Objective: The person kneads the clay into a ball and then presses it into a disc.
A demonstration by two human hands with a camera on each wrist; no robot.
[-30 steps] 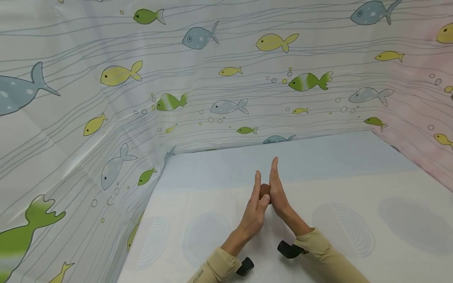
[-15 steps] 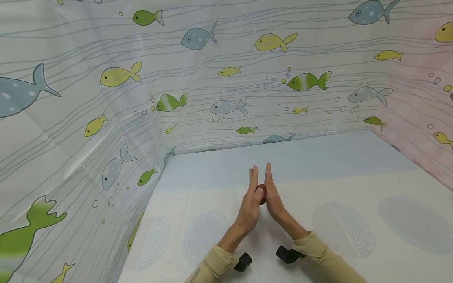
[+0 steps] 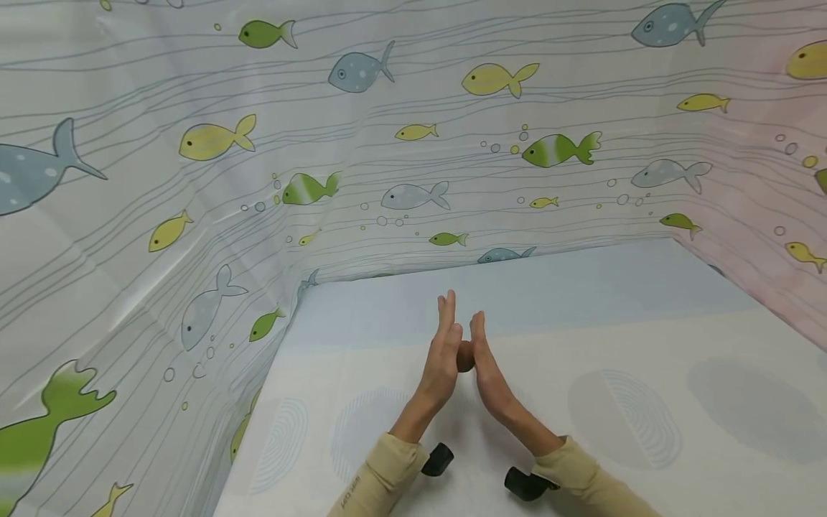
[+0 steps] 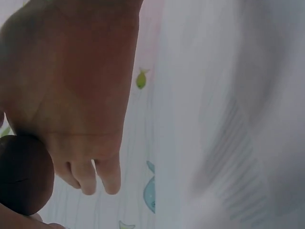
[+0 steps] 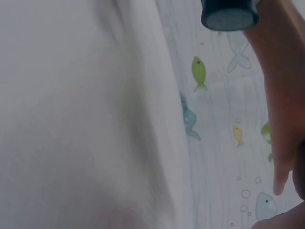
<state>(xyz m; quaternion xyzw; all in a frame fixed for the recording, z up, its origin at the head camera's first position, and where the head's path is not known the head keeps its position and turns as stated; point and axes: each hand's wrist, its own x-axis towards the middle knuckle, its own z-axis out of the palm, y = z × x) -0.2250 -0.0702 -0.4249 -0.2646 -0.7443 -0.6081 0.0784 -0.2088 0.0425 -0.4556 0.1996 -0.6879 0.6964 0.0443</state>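
Observation:
A round brown lump that looks like modelling clay (image 3: 465, 356) sits between my two palms, above the table. My left hand (image 3: 441, 366) presses it from the left with straight fingers pointing forward. From the other side my right hand (image 3: 489, 377) presses flat, its fingertips slightly lower in the picture than the left ones. In the left wrist view, the lump (image 4: 26, 174) shows a thin crease, with the right hand (image 4: 71, 86) large above it. The right wrist view catches only an edge of the lump (image 5: 300, 174), near the left hand (image 5: 283, 119).
Beneath the hands lies a pale table cover (image 3: 620, 287) with faint round patterns. Fish-printed sheeting (image 3: 362, 143) rises behind and along both sides. Black wrist cameras hang below the beige cuffs, one by the left cuff (image 3: 394, 459) and one by the right cuff (image 3: 568, 463).
Both hands and the clay lump have shifted left. The left hand has slid forward and the right hand back, palms rubbing past each other. The left thumb covers less of the lump.

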